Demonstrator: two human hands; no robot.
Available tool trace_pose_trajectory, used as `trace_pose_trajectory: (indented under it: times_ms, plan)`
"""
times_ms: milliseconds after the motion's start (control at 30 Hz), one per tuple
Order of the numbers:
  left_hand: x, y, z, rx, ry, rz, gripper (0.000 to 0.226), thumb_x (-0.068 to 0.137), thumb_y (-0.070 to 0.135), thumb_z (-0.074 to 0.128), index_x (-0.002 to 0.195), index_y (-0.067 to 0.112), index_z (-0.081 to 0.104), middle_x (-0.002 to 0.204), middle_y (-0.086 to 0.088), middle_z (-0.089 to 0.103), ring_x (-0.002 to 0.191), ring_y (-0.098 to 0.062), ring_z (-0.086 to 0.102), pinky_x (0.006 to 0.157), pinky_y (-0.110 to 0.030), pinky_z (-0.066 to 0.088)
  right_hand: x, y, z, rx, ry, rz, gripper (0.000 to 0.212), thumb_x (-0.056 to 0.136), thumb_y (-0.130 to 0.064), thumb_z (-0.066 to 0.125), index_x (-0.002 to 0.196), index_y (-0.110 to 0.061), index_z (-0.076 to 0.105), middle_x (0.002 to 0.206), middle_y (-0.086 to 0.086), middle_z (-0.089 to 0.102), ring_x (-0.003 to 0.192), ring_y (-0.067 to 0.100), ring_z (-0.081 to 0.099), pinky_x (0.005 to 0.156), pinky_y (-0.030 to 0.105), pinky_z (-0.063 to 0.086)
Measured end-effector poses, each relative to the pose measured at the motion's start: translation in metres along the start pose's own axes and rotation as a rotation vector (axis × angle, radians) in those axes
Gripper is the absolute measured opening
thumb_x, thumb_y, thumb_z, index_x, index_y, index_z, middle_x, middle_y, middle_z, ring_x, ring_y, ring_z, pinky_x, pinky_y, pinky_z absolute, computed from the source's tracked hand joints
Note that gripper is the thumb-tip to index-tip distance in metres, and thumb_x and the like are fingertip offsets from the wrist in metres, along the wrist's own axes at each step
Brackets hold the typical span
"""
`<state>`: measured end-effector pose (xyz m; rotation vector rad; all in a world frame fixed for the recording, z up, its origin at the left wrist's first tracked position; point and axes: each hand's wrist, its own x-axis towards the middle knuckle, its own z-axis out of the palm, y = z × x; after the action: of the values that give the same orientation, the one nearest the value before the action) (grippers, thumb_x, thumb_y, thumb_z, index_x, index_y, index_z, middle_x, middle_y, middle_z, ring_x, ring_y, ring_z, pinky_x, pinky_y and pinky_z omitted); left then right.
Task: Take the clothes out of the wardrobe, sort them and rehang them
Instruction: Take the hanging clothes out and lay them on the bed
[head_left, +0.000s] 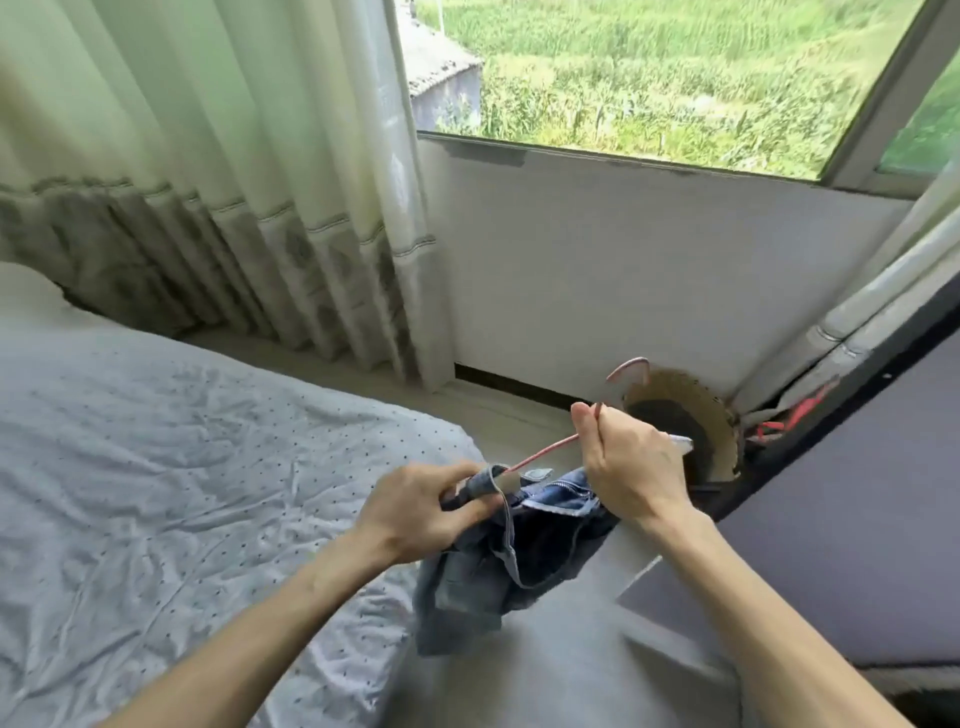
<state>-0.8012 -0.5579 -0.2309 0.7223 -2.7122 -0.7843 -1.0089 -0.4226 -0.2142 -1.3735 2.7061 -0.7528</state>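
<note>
Beside a bed, a person works a bunched denim and a pink hanger between two hands. The left hand pinches a fold of the waistband, fingers curled round it; the right hand grips the hanger's neck, thumb up along the stem, hook pointing toward the wall. One hanger arm runs down into the cloth; the other is hidden behind the right hand. The denim sags below both hands over the bed's corner, not yet square on the hanger; whether it is going on or coming off cannot be told.

The likely trouble is a snag: thick waistband caught on the arm's tip, then a hard pull that bends the thin arm or twists the neck in the grip. With the weight on one arm only, the hanger could tip and let the denim slide to the floor.

A round basket stands just beyond the right hand against the wall, under a window; a curtain hangs behind the bed; pipes climb the corner. A dark panel lies close by the right forearm and may cramp the elbow's swing; something red behind the basket is too blurred to name.
</note>
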Motion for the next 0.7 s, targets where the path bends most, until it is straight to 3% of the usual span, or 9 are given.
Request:
trace_pose_trajectory:
  times_ms: [67,133,233,300,367,467,567,633,700]
  plan:
    - [-0.007,-0.02,-0.016,0.119,-0.025,-0.063,0.039,0.08,0.073,0.045,0.092,0.039,0.058,0.075,0.011,0.056,0.068,-0.008,0.054,0.061,-0.03,0.047,0.008,-0.028,0.017,-0.021,-0.019,-0.057,0.043,0.104,-0.051,0.023,0.073,-0.026,0.04,0.07,-0.007,0.052,0.074,0.031,0.062,0.063,0.038,0.04]
    - [-0.009,-0.031,-0.033,0.065,-0.049,-0.116,0.021,0.081,0.063,0.055,0.094,0.047,0.057,0.095,0.017,0.053,0.078,-0.002,0.055,0.07,-0.028,0.047,0.018,-0.054,0.028,-0.048,-0.012,-0.114,0.042,0.105,-0.05,0.024,0.078,-0.024,0.044,0.08,-0.001,0.061,0.081,0.033,0.064,0.067,0.039,0.041]
    - [-0.001,-0.036,-0.053,-0.111,-0.023,-0.123,0.037,0.085,0.04,0.064,0.121,0.039,0.058,0.114,0.02,0.054,0.094,0.004,0.056,0.087,-0.027,0.051,0.035,-0.093,0.04,-0.098,0.026,-0.225,0.048,0.105,-0.05,0.022,0.085,-0.017,0.05,0.085,0.0,0.063,0.081,0.033,0.064,0.064,0.037,0.039]
    - [0.012,-0.032,-0.066,-0.259,-0.006,-0.183,0.033,0.089,0.034,0.063,0.122,0.03,0.06,0.106,0.015,0.065,0.093,-0.003,0.062,0.088,-0.029,0.053,0.048,-0.12,0.046,-0.105,0.048,-0.305,0.05,0.104,-0.05,0.021,0.084,-0.015,0.051,0.082,0.0,0.06,0.076,0.032,0.063,0.059,0.035,0.035]
    - [0.027,-0.03,-0.079,-0.405,0.043,-0.283,0.02,0.093,0.032,0.059,0.11,0.025,0.067,0.088,0.012,0.071,0.085,-0.01,0.067,0.085,-0.032,0.055,0.061,-0.141,0.049,-0.085,0.073,-0.368,0.047,0.102,-0.051,0.021,0.079,-0.018,0.045,0.078,0.0,0.059,0.072,0.032,0.062,0.057,0.033,0.032]
    - [0.05,-0.032,-0.101,-0.429,0.169,-0.439,0.019,0.095,0.034,0.055,0.087,0.028,0.071,0.072,0.014,0.065,0.081,-0.016,0.063,0.076,-0.031,0.049,0.088,-0.161,0.049,-0.031,0.059,-0.425,0.043,0.1,-0.055,0.02,0.077,-0.022,0.037,0.078,-0.001,0.057,0.073,0.031,0.061,0.057,0.035,0.038]
    - [0.068,-0.034,-0.125,-0.39,0.278,-0.537,0.031,0.093,0.036,0.052,0.065,0.031,0.065,0.068,0.011,0.063,0.082,-0.018,0.06,0.068,-0.03,0.042,0.116,-0.172,0.048,0.113,0.012,-0.493,0.041,0.099,-0.058,0.025,0.087,-0.027,0.05,0.095,-0.005,0.058,0.082,0.022,0.06,0.068,0.035,0.044]
    - [0.077,-0.032,-0.14,-0.371,0.316,-0.55,0.029,0.091,0.04,0.053,0.069,0.032,0.07,0.073,0.008,0.068,0.084,-0.019,0.062,0.07,-0.03,0.046,0.129,-0.169,0.05,0.319,0.042,-0.5,0.039,0.097,-0.059,0.032,0.101,-0.03,0.058,0.114,-0.01,0.054,0.081,0.005,0.057,0.073,0.032,0.048]
    - [0.086,-0.035,-0.155,-0.386,0.351,-0.54,0.019,0.088,0.043,0.057,0.087,0.038,0.076,0.084,0.012,0.073,0.086,-0.01,0.064,0.07,-0.023,0.048,0.138,-0.154,0.062,0.518,0.16,-0.436,0.041,0.095,-0.056,0.04,0.111,-0.024,0.059,0.123,-0.009,0.05,0.085,0.003,0.059,0.072,0.032,0.051]
